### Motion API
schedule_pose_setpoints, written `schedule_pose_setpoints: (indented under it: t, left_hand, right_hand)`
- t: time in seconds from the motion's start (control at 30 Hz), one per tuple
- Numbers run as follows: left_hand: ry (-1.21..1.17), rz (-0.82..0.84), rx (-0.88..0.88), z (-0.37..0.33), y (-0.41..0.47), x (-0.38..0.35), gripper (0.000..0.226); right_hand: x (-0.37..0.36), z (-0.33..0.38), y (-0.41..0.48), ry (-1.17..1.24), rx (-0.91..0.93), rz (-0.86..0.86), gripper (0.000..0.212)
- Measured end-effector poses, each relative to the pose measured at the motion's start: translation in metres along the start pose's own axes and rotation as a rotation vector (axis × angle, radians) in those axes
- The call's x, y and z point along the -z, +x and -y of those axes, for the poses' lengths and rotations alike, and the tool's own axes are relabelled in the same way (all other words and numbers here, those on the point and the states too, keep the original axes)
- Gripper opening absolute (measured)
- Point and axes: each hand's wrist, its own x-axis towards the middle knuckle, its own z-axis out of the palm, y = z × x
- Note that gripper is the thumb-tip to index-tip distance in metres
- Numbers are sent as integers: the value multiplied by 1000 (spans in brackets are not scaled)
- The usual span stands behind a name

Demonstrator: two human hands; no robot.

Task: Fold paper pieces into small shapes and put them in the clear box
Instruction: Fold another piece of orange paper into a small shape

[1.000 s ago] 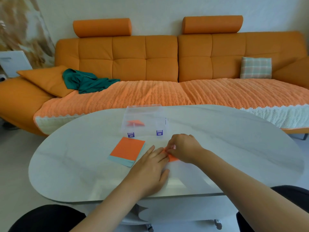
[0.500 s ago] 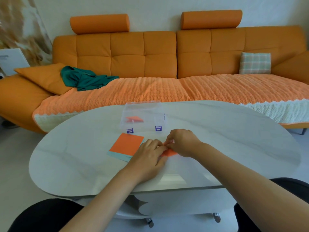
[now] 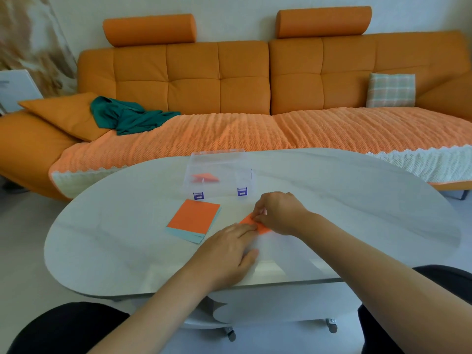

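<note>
A small folded orange paper piece (image 3: 249,221) lies on the white oval table (image 3: 127,238). My right hand (image 3: 278,213) pinches its upper edge with curled fingers. My left hand (image 3: 229,254) lies flat, its fingertips pressing the paper's near side. Most of the piece is hidden under both hands. Behind them stands the clear box (image 3: 219,178) with purple latches and its lid up; a folded orange shape (image 3: 205,177) lies inside. A stack of paper squares (image 3: 194,219), orange on top and light blue below, sits left of my hands.
An orange sofa (image 3: 242,80) runs behind the table, with a green cloth (image 3: 130,118), an orange cushion (image 3: 63,113) and a checked pillow (image 3: 390,90). My dark-clothed knees (image 3: 66,328) sit under the table's near edge.
My left hand slid back toward me and flattened, uncovering a corner of the orange piece. My right hand stays pinched on it. The camera shifted slightly.
</note>
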Motion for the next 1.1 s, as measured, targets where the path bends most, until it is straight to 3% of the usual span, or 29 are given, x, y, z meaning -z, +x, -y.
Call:
schedule_pose_setpoints:
  t: [0.2, 0.4, 0.53, 0.73, 0.87, 1.1]
  left_hand:
    - [-128, 36, 47, 0, -4, 3, 53]
    - [-120, 33, 56, 0, -5, 3, 49]
    - [-85, 45, 61, -1, -8, 1, 46]
    - [29, -38, 100, -5, -11, -1, 43]
    - [119, -98, 184, -4, -20, -1, 64]
    - [182, -116, 270, -2, -38, 4, 64]
  right_hand:
    - [2, 4, -15, -153, 89, -11, 26]
    - [-17, 8, -56, -351, 283, -193, 35]
    - [-27, 7, -71, -286, 238, -191, 43]
    - [-29, 7, -75, -283, 199, -165, 40]
    - [-31, 5, -77, -243, 182, -200, 37]
    - [-32, 4, -79, -227, 142, -210, 48]
